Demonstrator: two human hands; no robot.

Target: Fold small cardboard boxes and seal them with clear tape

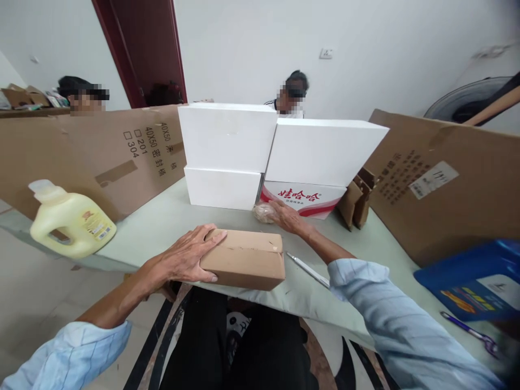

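Table (150, 222), pale cover. White boxes (227, 138), stacked in two columns toward its far side. Small brown carton (244, 262), at the near edge; left hand (193, 252) clamped on its left end; a careless shove might tip it off. Right hand (289, 216), touching a clear roll (263, 213) before the boxes; finger closure cannot be told; a loose hold might drop it. Slim white tool (307, 268), right of carton, liable to be knocked.
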